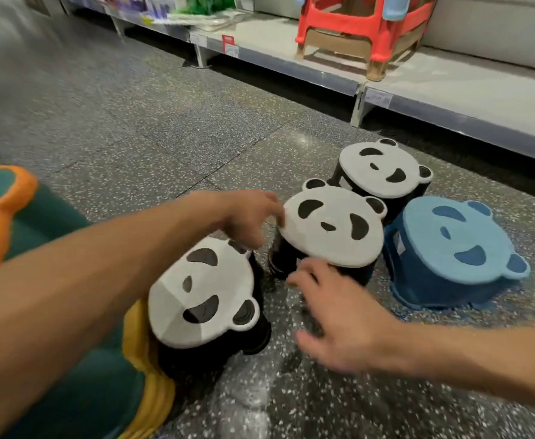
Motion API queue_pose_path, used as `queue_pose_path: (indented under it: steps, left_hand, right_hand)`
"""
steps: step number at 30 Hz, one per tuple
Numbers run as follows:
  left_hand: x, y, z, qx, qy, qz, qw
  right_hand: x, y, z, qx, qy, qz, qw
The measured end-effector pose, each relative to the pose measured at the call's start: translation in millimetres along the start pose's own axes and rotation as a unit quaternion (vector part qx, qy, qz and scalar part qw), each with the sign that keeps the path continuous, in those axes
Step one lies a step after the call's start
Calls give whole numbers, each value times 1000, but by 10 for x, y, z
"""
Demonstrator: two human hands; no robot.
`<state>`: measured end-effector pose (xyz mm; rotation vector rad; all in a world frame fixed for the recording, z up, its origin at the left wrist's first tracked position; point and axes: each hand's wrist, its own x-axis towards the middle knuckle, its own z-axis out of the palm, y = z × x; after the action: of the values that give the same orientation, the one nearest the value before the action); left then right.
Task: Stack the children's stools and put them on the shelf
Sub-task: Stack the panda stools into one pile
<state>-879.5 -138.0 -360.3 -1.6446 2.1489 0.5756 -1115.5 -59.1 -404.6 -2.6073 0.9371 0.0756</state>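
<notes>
Head view, hands (291, 274) flanking middle panda stool (334, 231)

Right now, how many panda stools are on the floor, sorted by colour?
Black and white panda stools: 3, the near one, the middle one between both hands, and the far one.
Blue panda stools: 1.
Total: 4 on the floor. The red stool on the shelf is not counted.
</notes>
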Motion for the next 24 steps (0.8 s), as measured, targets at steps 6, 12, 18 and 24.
queue_pose_path:
  steps: [6, 12, 18, 24]
  left_hand:
    - [-352, -526, 461, 48, -178, -113, 976]
    - [-489, -484, 858, 34, -95, -116, 988]
    - [-496, -402, 869, 56, -70, -129, 988]
    - [-524, 179, 1078, -51, 23, -223, 973]
  right_hand:
    - [86, -539, 390, 171, -162, 25, 971]
    - [331, -811, 522, 165, -168, 22, 972]
    - [440, -661, 525, 69, -145, 47, 986]
    - [312, -290, 387, 19, -132, 102, 986]
